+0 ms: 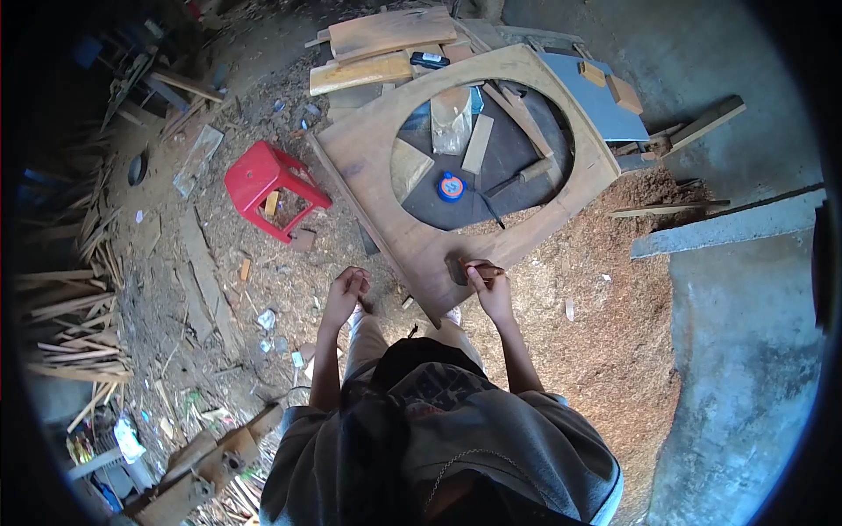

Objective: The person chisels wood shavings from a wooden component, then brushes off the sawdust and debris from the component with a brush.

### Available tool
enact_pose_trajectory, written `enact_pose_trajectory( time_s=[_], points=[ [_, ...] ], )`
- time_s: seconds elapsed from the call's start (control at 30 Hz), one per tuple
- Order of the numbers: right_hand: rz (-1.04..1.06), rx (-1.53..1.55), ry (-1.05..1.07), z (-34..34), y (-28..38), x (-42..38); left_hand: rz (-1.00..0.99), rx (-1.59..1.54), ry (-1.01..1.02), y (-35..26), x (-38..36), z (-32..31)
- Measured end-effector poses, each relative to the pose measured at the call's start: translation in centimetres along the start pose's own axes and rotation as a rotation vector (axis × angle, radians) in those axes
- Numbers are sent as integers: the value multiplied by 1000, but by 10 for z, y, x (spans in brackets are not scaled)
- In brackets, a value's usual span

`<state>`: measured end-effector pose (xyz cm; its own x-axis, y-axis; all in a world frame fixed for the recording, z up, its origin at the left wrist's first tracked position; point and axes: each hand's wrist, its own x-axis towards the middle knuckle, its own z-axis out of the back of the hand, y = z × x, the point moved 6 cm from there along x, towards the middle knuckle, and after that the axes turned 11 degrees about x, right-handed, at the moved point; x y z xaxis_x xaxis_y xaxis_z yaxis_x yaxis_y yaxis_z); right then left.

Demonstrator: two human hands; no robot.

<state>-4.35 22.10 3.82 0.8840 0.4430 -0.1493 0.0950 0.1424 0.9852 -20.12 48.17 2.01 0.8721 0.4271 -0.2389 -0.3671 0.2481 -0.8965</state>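
Note:
My right hand [493,289] is closed around the handle of a paintbrush [458,270], its dark bristle end over the near corner of a wooden panel [351,175]. The panel has a large oval opening cut through it and lies tilted over a dark work surface. To the left of that corner, my left hand [347,294] hangs apart from the panel with its fingers curled in; I see nothing in them. Through the opening show a blue and orange tape measure [451,187], a chisel-like tool with a wooden handle [535,170] and a pale wood strip [477,145].
A red plastic stool [263,180] stands to the left. Boards [390,33] are stacked behind the panel, with a grey-blue sheet [592,96] at the right. Sawdust and shavings [614,324] cover the floor; scrap wood [74,337] piles up at far left.

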Motion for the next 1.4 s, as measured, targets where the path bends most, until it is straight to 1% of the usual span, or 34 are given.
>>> enact_pose_trajectory(
  time_s=[0.1,0.2,0.23,0.3,0.37,0.5,0.57,0.63,0.7,0.73,0.8,0.87,0.93,1.0,1.03,1.07,1.1,1.17,1.2,1.23,1.27,1.33,1.37,1.4],
  points=[
    [46,12,-130,-18,20,5,-33,-16,57,12,23,33],
    [108,-37,-296,-46,31,7,-80,39,84,17,40,84],
    [109,40,-317,-59,32,6,-104,41,73,19,41,102],
    [102,81,-352,-96,43,6,-136,24,55,26,41,141],
    [117,77,-335,-136,54,8,-150,39,36,39,35,177],
    [117,114,-266,-206,85,12,-108,13,36,49,15,231],
    [136,36,-167,-234,93,19,-107,13,26,58,14,247],
    [156,63,-130,-257,104,21,-103,-66,-4,64,13,254],
    [128,-116,-29,-275,117,20,-116,-95,-19,55,13,256],
    [213,-58,-11,-281,129,15,-122,-93,-25,55,15,253],
    [211,-73,-6,-276,125,9,-130,-88,-24,48,17,243],
    [210,-85,-5,-262,121,1,-201,-126,39,33,20,222],
    [154,-147,-25,-236,114,-13,-218,-93,85,18,21,200],
    [160,-147,-80,-200,112,-32,-236,-66,176,0,21,165],
    [169,-151,-114,-177,113,-45,-254,-55,185,-10,20,148],
    [89,-273,-176,-150,114,-61,-266,-45,200,-19,18,129],
    [57,-274,-218,-123,105,-77,-262,-45,253,-30,12,107],
    [116,-214,-310,-62,95,-112,-302,-58,198,-57,6,67],
    [122,-244,-366,-31,97,-135,-325,-62,188,-64,5,44],
    [130,-236,-417,6,84,-159,-344,-65,176,-69,2,20],
    [104,-253,-502,45,73,-185,-371,-69,172,-80,-2,-3],
    [65,-240,-686,126,46,-243,-351,-46,189,-101,-14,-49],
    [52,-292,-778,166,32,-275,-345,-17,180,-110,-18,-67],
    [-2,-347,-877,198,33,-306,-334,-7,193,-116,-19,-81]
  ],
)
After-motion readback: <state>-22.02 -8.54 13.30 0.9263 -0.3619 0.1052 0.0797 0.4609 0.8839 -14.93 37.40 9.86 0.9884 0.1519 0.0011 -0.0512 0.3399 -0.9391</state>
